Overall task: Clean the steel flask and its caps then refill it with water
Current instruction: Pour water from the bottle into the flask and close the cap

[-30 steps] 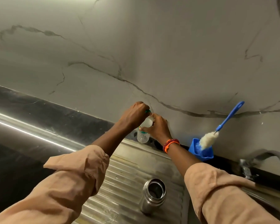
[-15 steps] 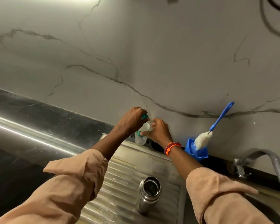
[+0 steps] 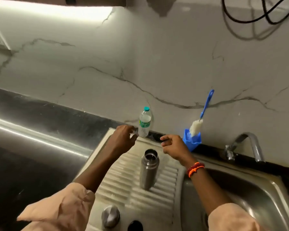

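Two hands hover behind the upright, uncapped flask (image 3: 149, 169); left hand (image 3: 123, 139) and right hand (image 3: 173, 145) loosely curled, grasping nothing; right hand nearer.

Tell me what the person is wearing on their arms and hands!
Both arms have loose peach-coloured sleeves pushed up, leaving the forearms bare. The right wrist wears a bracelet of orange and red beads. The left hand and right hand are bare, no gloves or rings visible.

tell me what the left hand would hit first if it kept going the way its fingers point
Most likely the plastic water bottle: the left hand has its fingertips just short of the bottle's lower part, though depth is hard to judge.
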